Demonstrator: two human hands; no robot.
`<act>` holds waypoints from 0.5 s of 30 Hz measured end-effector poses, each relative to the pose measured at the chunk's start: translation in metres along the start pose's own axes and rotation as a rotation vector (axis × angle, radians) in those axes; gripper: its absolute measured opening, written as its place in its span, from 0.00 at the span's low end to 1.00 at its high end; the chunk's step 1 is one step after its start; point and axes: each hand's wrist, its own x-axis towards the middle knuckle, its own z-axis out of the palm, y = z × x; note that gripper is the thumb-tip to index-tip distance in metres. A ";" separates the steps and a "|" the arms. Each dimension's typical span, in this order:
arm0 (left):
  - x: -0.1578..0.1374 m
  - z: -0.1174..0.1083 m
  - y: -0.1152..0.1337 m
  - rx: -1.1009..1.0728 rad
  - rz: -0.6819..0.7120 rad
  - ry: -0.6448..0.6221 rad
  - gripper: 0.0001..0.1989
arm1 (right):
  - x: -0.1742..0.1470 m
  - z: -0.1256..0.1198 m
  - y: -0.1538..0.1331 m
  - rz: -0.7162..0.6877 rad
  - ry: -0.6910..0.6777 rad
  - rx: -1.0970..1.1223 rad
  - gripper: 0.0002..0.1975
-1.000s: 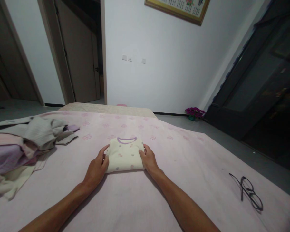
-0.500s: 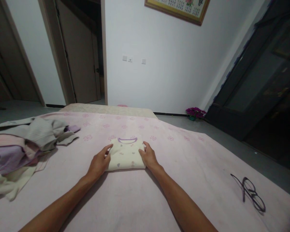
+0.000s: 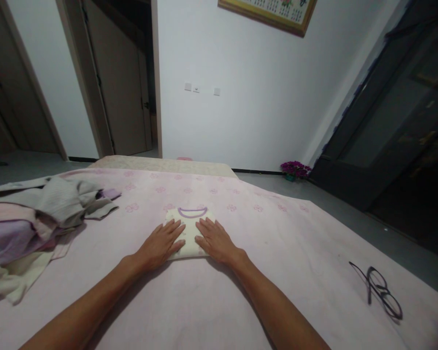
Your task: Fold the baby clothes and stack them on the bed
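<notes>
A folded cream shirt [image 3: 190, 233] with a purple neckband and small printed shapes lies flat on the pink flowered cloth [image 3: 211, 311]. Its collar points away from me. My left hand [image 3: 163, 244] rests palm down on the shirt's left half, fingers stretched out. On the right half lies my right hand [image 3: 216, 241], also flat with its fingers extended. A strip of shirt shows between the two hands. Both hands cover the shirt's sides.
A heap of loose clothes [image 3: 51, 209], grey, pink, purple and cream, lies at the left. Black-framed glasses [image 3: 381, 291] rest on the cloth at the right. Beyond the far edge, purple flowers [image 3: 295, 168] stand on the floor by the wall.
Both hands have moved inward from the shirt's side edges onto its top. Their fingers have gone from curled at the edges to flat. The shirt stays in place.
</notes>
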 end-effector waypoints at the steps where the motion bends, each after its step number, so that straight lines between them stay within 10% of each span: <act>1: -0.002 0.002 -0.004 -0.017 -0.011 -0.060 0.29 | -0.002 -0.002 0.002 0.002 -0.074 0.019 0.31; 7: -0.028 -0.010 -0.023 -0.005 0.067 -0.204 0.42 | -0.030 -0.019 0.024 -0.067 -0.236 0.070 0.46; 15: -0.041 -0.014 -0.027 0.080 0.105 -0.021 0.39 | -0.049 -0.008 0.031 -0.210 0.014 -0.038 0.35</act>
